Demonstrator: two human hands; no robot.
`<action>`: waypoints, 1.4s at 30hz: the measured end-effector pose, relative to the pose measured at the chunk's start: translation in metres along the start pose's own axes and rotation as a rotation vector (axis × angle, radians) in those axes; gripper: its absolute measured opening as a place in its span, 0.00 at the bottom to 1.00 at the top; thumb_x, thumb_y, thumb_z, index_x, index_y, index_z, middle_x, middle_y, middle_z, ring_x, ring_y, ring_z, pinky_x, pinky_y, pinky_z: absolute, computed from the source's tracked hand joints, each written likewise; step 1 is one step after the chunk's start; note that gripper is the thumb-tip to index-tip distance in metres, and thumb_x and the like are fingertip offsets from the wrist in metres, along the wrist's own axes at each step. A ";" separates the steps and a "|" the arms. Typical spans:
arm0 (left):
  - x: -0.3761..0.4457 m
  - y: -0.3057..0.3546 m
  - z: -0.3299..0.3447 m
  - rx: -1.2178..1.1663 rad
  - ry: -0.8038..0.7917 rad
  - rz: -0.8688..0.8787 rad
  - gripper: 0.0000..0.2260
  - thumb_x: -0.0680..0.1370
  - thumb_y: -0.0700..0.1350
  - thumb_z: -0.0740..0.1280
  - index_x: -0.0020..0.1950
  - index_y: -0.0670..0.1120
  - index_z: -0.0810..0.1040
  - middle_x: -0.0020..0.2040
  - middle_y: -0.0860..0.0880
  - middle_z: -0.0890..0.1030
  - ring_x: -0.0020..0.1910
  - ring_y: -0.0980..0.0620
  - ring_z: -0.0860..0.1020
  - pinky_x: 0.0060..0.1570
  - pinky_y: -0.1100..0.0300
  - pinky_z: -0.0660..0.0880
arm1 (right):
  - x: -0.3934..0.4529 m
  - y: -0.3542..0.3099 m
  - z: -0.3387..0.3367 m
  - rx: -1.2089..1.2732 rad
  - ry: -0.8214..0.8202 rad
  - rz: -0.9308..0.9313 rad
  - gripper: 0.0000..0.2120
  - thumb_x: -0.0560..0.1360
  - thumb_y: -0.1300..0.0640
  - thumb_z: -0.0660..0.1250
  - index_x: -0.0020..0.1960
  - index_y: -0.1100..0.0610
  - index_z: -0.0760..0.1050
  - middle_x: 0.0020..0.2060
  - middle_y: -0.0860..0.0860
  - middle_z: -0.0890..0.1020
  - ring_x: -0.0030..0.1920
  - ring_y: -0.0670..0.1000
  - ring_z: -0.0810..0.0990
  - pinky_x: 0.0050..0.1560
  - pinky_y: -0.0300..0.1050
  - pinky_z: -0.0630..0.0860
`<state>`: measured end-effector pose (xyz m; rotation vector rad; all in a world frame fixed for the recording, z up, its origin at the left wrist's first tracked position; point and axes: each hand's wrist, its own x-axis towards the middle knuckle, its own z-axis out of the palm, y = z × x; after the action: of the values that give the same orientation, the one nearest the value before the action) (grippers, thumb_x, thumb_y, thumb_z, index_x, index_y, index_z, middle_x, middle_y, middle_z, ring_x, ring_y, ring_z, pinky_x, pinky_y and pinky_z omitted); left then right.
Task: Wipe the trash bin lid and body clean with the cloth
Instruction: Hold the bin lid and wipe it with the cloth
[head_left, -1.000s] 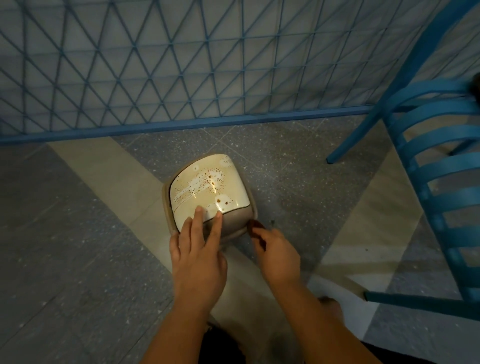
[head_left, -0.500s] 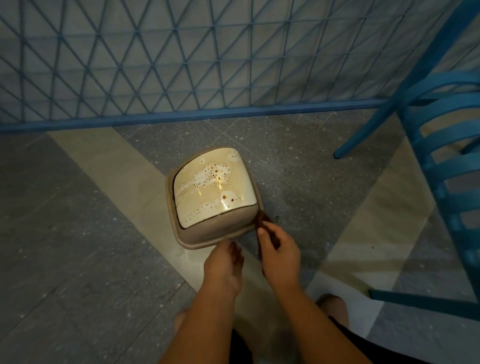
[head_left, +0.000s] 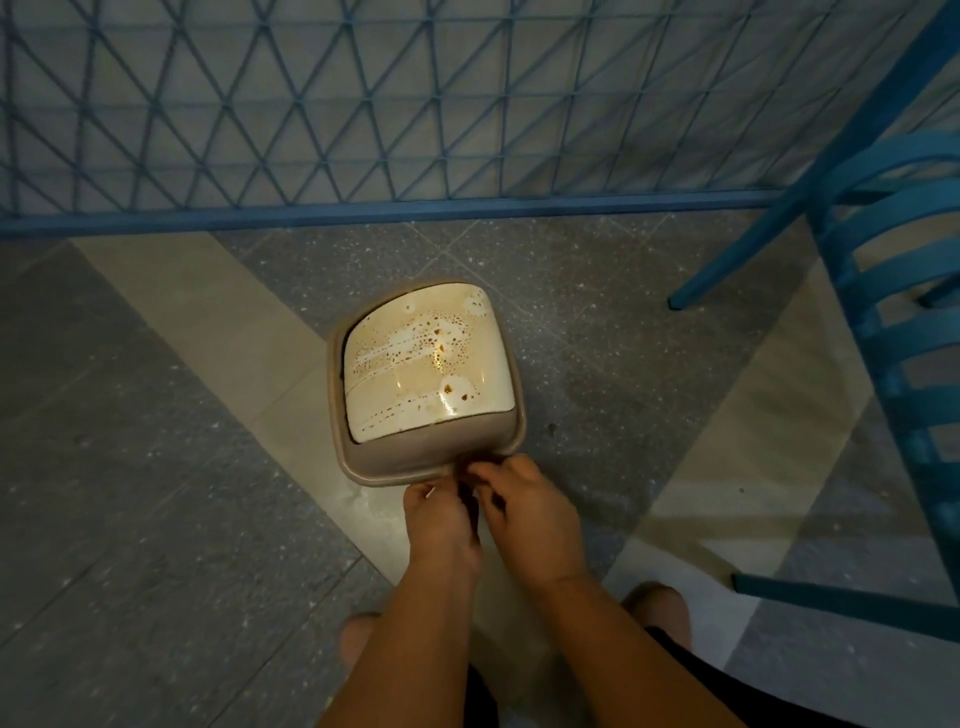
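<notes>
At the bottom centre of the frame two bare forearms rise from dark shorts, with the knees showing as pale blurs to either side. The left hand (head_left: 441, 525) and the right hand (head_left: 530, 512) meet just below the middle of the frame, fingertips curled in and pressed close together, almost touching one another. Something small and dark sits between the fingertips, but it is too blurred to say what it is or whether either hand truly grips it. Both hands lie right at the near rim of the trash bin (head_left: 395, 465), a beige tub with rounded corners standing on the floor (head_left: 156, 519) at the centre of the frame. Its cream lid (head_left: 426, 374) is domed and closed, spotted with brown flecks and smeared streaks, with a bright glare near its middle. The floor is grey speckled tile crossed by a pale diagonal band that runs under the bin. On the right side of the frame stands a blue chair (head_left: 893, 322) with slatted back and slim legs. Across the top runs a blue lattice fence (head_left: 363, 104) on a blue base rail.
</notes>
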<state>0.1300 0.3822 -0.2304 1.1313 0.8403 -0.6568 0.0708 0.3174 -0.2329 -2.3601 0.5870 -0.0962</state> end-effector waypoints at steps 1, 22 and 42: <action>0.001 0.000 -0.001 0.029 -0.007 0.006 0.14 0.80 0.36 0.60 0.66 0.38 0.71 0.58 0.37 0.79 0.54 0.45 0.78 0.56 0.55 0.75 | 0.003 0.003 -0.002 -0.027 0.020 0.002 0.13 0.74 0.57 0.67 0.58 0.46 0.78 0.51 0.49 0.80 0.45 0.51 0.81 0.42 0.45 0.80; 0.000 0.015 -0.015 -0.082 0.125 0.021 0.18 0.78 0.34 0.63 0.68 0.40 0.71 0.57 0.37 0.80 0.45 0.47 0.79 0.43 0.59 0.77 | 0.012 -0.030 -0.003 0.987 0.115 0.700 0.12 0.78 0.46 0.60 0.44 0.45 0.81 0.39 0.48 0.84 0.42 0.48 0.82 0.43 0.41 0.78; -0.010 0.016 -0.009 -0.038 0.171 0.047 0.15 0.78 0.33 0.63 0.61 0.48 0.69 0.45 0.42 0.79 0.41 0.46 0.78 0.46 0.50 0.77 | 0.018 -0.035 0.019 0.991 0.060 0.935 0.03 0.71 0.58 0.69 0.42 0.58 0.81 0.37 0.55 0.84 0.38 0.53 0.82 0.42 0.48 0.81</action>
<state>0.1354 0.3955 -0.2158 1.1807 0.9647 -0.5083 0.1047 0.3441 -0.2261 -1.0015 1.2525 -0.0178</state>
